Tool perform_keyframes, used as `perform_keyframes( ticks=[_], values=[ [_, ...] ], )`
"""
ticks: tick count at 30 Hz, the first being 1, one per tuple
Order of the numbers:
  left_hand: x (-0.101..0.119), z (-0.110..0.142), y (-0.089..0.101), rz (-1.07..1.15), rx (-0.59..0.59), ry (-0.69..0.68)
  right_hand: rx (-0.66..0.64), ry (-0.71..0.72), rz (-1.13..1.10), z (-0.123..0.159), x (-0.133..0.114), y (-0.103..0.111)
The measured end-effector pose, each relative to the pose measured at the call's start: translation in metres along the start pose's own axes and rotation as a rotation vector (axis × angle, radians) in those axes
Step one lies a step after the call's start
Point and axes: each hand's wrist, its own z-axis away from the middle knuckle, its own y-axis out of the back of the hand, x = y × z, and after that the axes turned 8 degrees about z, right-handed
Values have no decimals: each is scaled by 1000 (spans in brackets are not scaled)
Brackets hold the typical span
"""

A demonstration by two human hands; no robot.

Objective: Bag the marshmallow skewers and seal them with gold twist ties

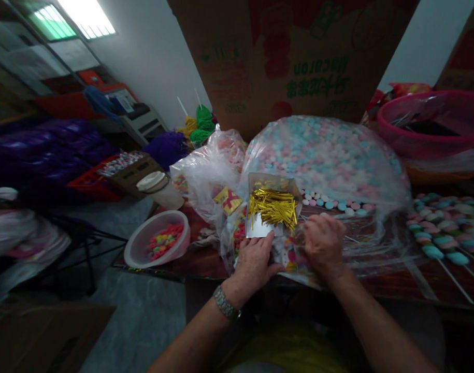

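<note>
Counting two hands [254, 261] [324, 243] by one bundle of gold twist ties [273, 208], with one pink basin [427, 142] right of it and one white bowl [132, 247] left.

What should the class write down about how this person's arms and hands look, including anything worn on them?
The left hand and right hand are bare, without gloves, and the forearms show no sleeves. A silver-toned metal link watch circles the left wrist; the right wrist shows none. A yellow-green top shows below the arms.
</note>
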Motion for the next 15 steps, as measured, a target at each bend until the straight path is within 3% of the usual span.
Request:
perform_keyframes(
  ticks=[3, 5, 8, 10, 13, 15],
  values=[
    [4, -2, 12, 24, 16, 18, 108, -281, 94, -4, 50, 36],
    [18, -3, 23, 95, 117, -50, -51, -228, -41, 5, 58, 66],
    [51, -8, 35, 304, 161, -291, -301, -93, -390, 28, 29, 99],
    [72, -13, 34, 465, 9, -371, -346, -128, -534, 42, 6, 107],
    [87, -20, 22, 701, -300, -229, -370, -283, -627, 53, -4, 105],
    [87, -24, 13, 772, -361, -145, -419, -365, -672, 56, 4, 101]
  ],
)
